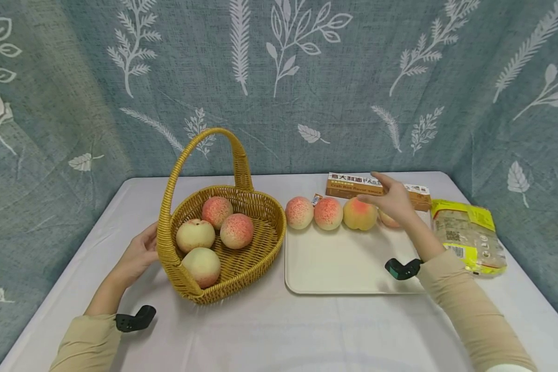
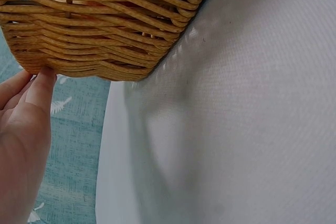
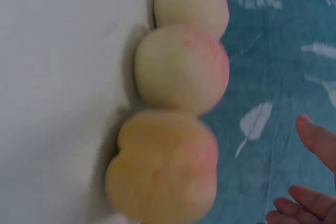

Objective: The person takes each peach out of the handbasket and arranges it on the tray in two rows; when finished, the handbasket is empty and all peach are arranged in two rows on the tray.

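Observation:
My left hand is at the left side of a heart-shaped wicker basket, its thumb and fingertips against the outer weave. Several peaches lie inside, under the arched handle. Over the right part of a cream tray hovers my right hand, thumb and fingers spread apart and holding nothing. Below and left of it is a yellow-orange peach, seen close in the right wrist view. Two pinkish peaches continue the row leftward; another peach is partly hidden behind the hand.
Behind the tray lies a brown and white pasta box, with a small packet near its left end. A yellow and clear plastic food bag sits right of the tray. A patterned blue-green curtain surrounds the white-clothed table.

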A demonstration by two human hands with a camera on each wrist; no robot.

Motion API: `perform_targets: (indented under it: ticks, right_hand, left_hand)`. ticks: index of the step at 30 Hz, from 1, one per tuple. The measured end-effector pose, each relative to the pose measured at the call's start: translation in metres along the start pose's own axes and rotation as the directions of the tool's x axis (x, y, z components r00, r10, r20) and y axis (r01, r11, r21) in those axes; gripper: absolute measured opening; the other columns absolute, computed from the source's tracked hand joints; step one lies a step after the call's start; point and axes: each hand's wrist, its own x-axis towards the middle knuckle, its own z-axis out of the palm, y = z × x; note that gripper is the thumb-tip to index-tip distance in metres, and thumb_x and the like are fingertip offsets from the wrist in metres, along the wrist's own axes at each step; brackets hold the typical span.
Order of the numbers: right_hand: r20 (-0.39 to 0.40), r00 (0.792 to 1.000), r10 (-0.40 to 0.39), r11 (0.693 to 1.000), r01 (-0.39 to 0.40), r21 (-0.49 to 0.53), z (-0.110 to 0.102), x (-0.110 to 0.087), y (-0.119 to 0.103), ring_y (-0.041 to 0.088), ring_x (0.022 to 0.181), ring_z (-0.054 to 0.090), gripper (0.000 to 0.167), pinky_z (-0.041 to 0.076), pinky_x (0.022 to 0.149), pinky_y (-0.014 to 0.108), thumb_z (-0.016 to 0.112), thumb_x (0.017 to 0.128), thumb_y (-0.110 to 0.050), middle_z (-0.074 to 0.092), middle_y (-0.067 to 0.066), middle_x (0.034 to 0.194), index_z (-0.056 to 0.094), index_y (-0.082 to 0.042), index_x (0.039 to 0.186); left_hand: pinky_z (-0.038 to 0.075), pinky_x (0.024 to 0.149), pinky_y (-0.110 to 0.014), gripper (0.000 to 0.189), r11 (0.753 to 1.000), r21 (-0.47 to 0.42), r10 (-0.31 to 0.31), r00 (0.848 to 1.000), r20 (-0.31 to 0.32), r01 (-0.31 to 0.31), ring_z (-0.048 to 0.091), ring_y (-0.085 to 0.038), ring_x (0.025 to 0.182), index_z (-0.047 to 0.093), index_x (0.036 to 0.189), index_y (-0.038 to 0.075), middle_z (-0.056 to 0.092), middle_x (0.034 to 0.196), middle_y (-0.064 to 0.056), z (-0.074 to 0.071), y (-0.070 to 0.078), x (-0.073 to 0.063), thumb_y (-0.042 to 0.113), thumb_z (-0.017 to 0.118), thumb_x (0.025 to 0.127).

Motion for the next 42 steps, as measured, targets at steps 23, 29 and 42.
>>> perform_targets:
  ticks: [23, 29, 42]
  right_hand:
    - [0.282, 0.906, -0.317, 0.941, 0.263, 0.213, 0.124, 0.005, -0.091, 0.028, 0.139, 0.035, 0.077, 0.034, 0.111, 0.031, 0.077, 0.083, -0.014, 0.037, 0.013, 0.152, 0.038, -0.004, 0.149]
    - [0.361, 0.870, -0.335, 0.940, 0.279, 0.198, 0.154, 0.007, -0.107, 0.027, 0.138, 0.036, 0.079, 0.035, 0.111, 0.033, 0.078, 0.083, -0.017, 0.037, 0.010, 0.152, 0.037, -0.004, 0.149]
    - [0.429, 0.874, -0.228, 0.964, 0.140, 0.228, 0.185, 0.010, -0.123, 0.027, 0.139, 0.035, 0.077, 0.035, 0.111, 0.037, 0.077, 0.084, -0.016, 0.037, 0.010, 0.152, 0.037, -0.004, 0.149]
  left_hand:
    - [0.037, 0.094, -0.006, 0.081, 0.999, -0.028, -0.018, 1.000, 0.022, 0.019, 0.040, 0.016, 0.112, 0.009, 0.148, -0.016, 0.013, 0.148, -0.043, 0.000, 0.001, 0.001, -0.011, 0.058, 0.082]
    - [0.038, 0.093, -0.005, 0.081, 0.999, -0.042, 0.003, 1.000, 0.023, -0.002, 0.041, 0.018, 0.110, 0.010, 0.147, -0.018, 0.013, 0.147, -0.044, -0.001, 0.000, 0.001, -0.012, 0.058, 0.082]
    - [0.038, 0.091, -0.004, 0.082, 0.998, -0.059, -0.012, 1.000, 0.016, 0.013, 0.041, 0.021, 0.107, 0.009, 0.147, -0.018, 0.014, 0.148, -0.042, -0.001, 0.001, 0.002, -0.016, 0.057, 0.080]
